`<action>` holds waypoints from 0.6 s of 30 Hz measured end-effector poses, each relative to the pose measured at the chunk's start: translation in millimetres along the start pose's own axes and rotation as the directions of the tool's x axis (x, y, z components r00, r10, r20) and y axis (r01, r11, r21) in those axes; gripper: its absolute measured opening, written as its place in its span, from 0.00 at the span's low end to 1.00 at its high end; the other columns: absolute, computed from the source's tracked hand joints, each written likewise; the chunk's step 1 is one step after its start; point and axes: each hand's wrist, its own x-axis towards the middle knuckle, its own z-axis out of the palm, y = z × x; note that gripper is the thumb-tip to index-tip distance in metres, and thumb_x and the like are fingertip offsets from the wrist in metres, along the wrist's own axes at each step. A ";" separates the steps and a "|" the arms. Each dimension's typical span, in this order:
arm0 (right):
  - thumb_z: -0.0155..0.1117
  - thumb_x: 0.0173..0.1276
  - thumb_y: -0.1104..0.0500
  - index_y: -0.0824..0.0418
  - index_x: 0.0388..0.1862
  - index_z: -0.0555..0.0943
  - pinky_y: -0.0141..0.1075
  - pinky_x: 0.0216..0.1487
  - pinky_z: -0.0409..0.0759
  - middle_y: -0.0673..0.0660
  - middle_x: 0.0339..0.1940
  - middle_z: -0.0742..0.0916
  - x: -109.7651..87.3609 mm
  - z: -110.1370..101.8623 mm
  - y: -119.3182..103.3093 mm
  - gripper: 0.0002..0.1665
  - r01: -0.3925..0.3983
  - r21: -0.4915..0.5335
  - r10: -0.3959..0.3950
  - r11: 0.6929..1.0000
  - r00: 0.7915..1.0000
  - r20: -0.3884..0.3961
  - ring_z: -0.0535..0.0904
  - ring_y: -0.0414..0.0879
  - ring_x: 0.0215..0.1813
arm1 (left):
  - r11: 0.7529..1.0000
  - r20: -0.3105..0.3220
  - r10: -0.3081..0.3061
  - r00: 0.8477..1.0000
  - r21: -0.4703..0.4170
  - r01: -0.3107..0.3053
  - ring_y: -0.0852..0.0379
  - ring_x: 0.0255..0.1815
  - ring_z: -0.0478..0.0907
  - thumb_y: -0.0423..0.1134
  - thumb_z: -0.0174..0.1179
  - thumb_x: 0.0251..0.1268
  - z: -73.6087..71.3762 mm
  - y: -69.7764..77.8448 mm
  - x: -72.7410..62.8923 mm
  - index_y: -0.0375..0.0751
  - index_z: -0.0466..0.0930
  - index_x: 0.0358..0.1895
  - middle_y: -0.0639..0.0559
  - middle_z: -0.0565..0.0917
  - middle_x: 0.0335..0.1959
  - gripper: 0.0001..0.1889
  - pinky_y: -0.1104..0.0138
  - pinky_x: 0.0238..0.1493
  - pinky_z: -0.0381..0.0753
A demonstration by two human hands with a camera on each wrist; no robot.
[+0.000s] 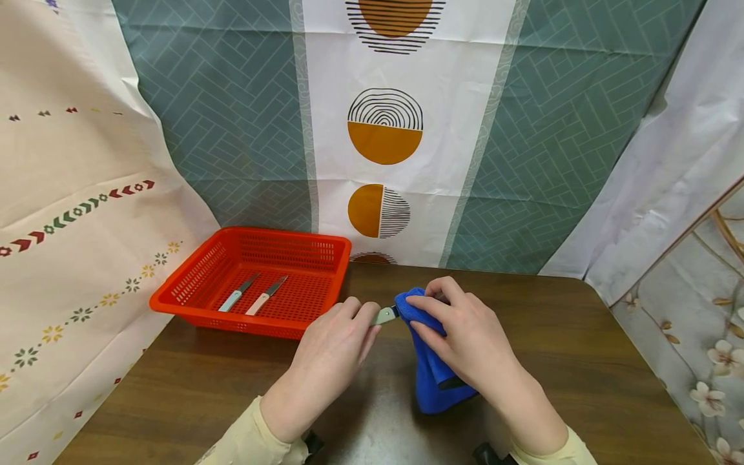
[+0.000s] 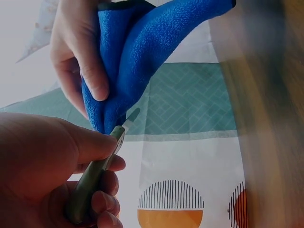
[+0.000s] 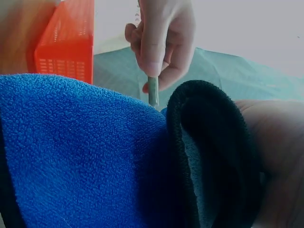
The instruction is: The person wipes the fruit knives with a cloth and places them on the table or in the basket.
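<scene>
Wiping of the green knife (image 1: 384,316) appears under way, not complete. Left hand (image 1: 334,339) grips its handle; right hand (image 1: 465,329), at three o'clock, pinches the blue cloth (image 1: 431,384) against its blade. Toward ten o'clock, the red basket (image 1: 279,234) holds a light-blue knife (image 1: 234,297) and a pink knife (image 1: 263,301); their cleanliness cannot be determined.

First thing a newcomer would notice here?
Probably the bright blue cloth, just right of centre in the head view, which the right hand holds over the blade of a green-handled knife gripped in the left hand. Next, the red basket at the table's far left, with a blue-handled knife and a pink-handled knife lying side by side in it.
</scene>
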 end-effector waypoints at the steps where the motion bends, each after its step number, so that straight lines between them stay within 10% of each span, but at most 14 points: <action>1: 0.88 0.64 0.57 0.52 0.60 0.92 0.46 0.40 0.85 0.54 0.56 0.83 -0.1 0.5 -0.9 0.25 0.004 0.002 -0.004 1.000 1.000 -0.001 0.84 0.51 0.39 | 1.000 0.003 0.000 1.000 0.000 0.000 0.58 0.27 0.71 0.41 0.79 0.69 0.2 0.1 0.1 0.45 0.84 0.52 0.54 0.78 0.34 0.16 0.70 0.25 0.72; 18: 0.87 0.66 0.55 0.50 0.60 0.92 0.47 0.43 0.86 0.53 0.57 0.83 0.0 4.7 -3.5 0.24 -0.002 -0.003 0.002 1.000 0.999 0.038 0.84 0.52 0.42 | 1.000 0.011 0.017 1.000 0.008 -0.017 0.58 0.28 0.72 0.41 0.78 0.70 -2.0 3.0 0.0 0.43 0.84 0.53 0.53 0.79 0.34 0.15 0.69 0.25 0.72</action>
